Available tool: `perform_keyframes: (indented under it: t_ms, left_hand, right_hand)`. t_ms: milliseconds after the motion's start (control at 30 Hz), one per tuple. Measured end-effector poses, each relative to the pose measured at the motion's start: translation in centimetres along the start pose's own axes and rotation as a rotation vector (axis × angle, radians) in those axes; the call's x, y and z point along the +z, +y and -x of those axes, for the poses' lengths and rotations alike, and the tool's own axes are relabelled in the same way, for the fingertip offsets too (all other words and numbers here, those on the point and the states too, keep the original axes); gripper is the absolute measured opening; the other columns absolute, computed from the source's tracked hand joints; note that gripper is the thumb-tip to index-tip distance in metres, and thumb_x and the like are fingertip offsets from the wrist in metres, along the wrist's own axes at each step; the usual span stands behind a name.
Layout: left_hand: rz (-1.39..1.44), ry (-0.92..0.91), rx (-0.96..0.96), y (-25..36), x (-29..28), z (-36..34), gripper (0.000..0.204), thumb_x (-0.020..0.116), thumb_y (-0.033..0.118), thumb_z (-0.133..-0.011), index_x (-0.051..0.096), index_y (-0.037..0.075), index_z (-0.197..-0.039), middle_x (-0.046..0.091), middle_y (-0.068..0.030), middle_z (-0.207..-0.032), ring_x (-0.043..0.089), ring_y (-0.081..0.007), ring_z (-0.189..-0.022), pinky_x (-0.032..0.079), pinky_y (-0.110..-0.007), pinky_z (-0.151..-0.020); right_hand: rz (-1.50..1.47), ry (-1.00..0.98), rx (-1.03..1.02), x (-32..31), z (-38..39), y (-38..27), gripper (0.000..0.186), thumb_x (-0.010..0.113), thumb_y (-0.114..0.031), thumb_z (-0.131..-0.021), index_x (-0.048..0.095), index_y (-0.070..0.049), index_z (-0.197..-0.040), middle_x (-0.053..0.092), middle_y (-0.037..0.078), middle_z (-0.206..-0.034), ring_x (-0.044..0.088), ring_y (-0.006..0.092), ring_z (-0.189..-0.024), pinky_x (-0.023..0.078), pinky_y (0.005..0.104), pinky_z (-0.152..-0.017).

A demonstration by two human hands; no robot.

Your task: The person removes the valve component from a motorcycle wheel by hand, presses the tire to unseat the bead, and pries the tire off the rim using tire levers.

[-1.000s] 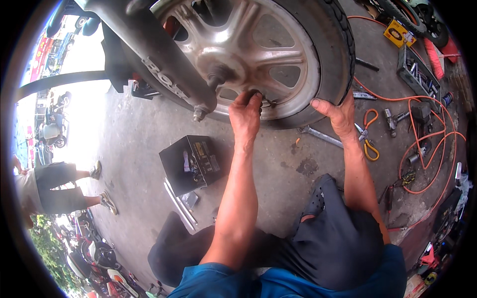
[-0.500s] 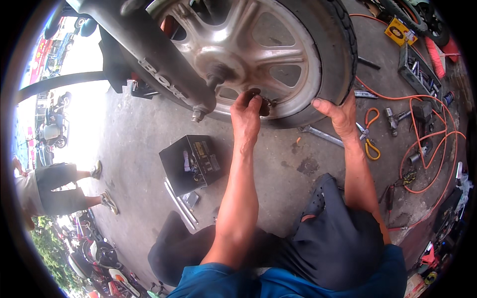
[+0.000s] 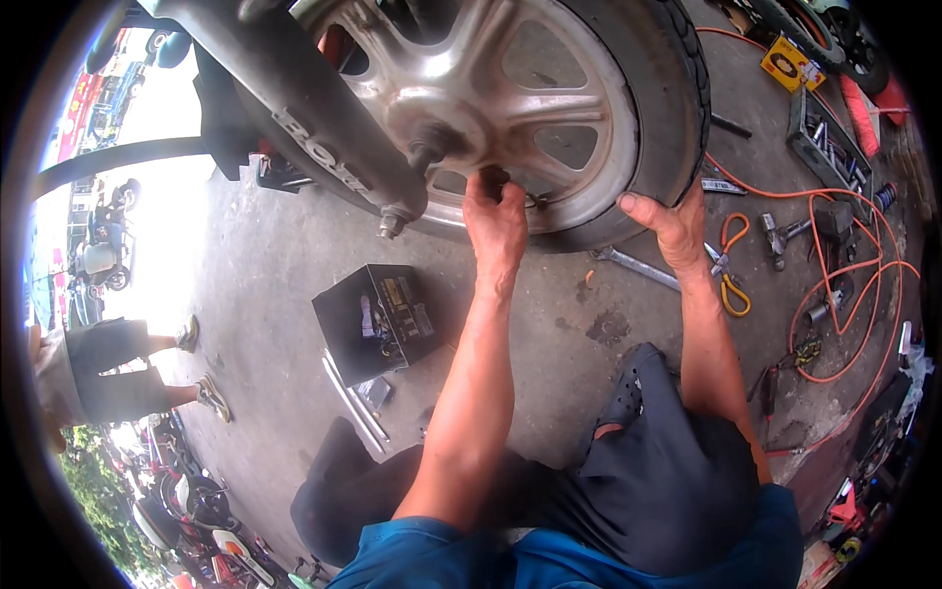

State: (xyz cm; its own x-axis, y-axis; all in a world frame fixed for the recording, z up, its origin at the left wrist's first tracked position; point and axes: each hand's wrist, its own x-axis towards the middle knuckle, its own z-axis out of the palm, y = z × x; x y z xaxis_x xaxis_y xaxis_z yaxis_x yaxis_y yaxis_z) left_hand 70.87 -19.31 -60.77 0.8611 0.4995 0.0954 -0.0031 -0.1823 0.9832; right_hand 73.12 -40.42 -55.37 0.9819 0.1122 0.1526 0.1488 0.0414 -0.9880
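Note:
A silver spoked wheel (image 3: 466, 118) with a black tire (image 3: 667, 108) stands in front of me, beside a dark fork leg (image 3: 324, 128) and an axle end (image 3: 425, 152). My left hand (image 3: 496, 221) is at the lower rim, its fingers curled together by a small thin part, perhaps the valve stem (image 3: 537, 199). Whatever sits between those fingertips is dark and hidden. My right hand (image 3: 670, 224) grips the tire's lower right side, thumb on the sidewall and fingers behind the tread.
On the floor are a black box (image 3: 368, 329) of small items, orange-handled pliers (image 3: 731, 265), a hammer (image 3: 780, 236), a long wrench (image 3: 638, 267) and a coiled orange hose (image 3: 785, 191). A tool tray (image 3: 829, 147) stands right. Another person (image 3: 113, 373) stands far left near parked motorbikes (image 3: 196, 501).
My left hand has turned, with its fingers curled in more and the wrist slightly to the right. The right hand keeps its grip on the tire.

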Motion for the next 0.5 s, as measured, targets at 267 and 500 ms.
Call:
perform_keyframes:
  t_ms: [267, 500]
  left_hand:
    - [0.230, -0.138, -0.367, 2.6, -1.4, 0.9, 0.021, 0.059, 0.011, -0.088, 0.064, -0.005, -0.100, 0.063, -0.0070, -0.072, 0.057, -0.0130, -0.057, 0.046, -0.028, -0.055]
    - [0.039, -0.060, -0.255, 2.1, -0.8, 0.1, 0.017, 0.064, 0.012, -0.086, 0.067, -0.004, -0.087, 0.060, -0.0030, -0.065, 0.052, -0.0085, -0.054, 0.040, -0.024, -0.050]
  right_hand:
    - [0.004, 0.007, -0.012, -0.2, -0.1, 0.3, 0.091, 0.081, -0.027, -0.064, 0.036, -0.001, -0.139, 0.050, 0.014, -0.130, 0.048, 0.0248, -0.121, 0.037, 0.0367, -0.104]
    - [-0.013, 0.010, 0.008, -0.1, 0.1, 0.2, 0.091, 0.080, -0.025, -0.064, 0.036, -0.001, -0.139, 0.050, 0.013, -0.131, 0.047, 0.0246, -0.121, 0.036, 0.0365, -0.104]
